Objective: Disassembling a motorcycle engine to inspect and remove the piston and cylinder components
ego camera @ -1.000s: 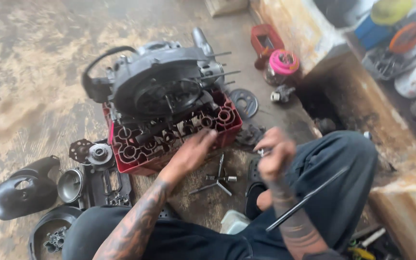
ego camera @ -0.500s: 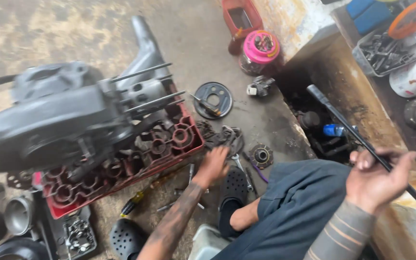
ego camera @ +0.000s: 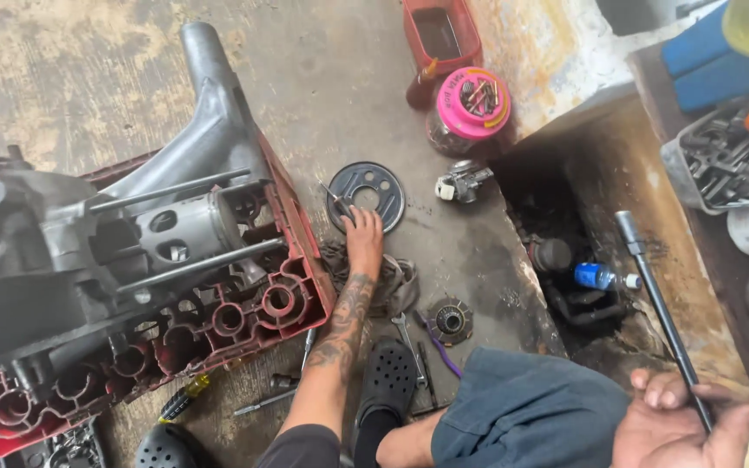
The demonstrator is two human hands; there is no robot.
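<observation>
Reaching my left grip [ego camera: 364, 236] onto the round metal plate [ego camera: 366, 196].
Fingers spread, holding nothing; my right grip [ego camera: 682, 425] is closed around a long bar [ego camera: 659, 312]. I'd pinch the plate's near rim.

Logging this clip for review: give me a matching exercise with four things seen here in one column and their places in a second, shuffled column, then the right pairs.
Things:
1. long socket wrench
2. round dark plate
3. engine block
4. pink-lidded jar

Places:
A. resting on the red crate
B. under the left hand
C. gripped in the right hand
D. standing beside the red oil can

Pairs: 1-C, 2-B, 3-A, 4-D
</observation>
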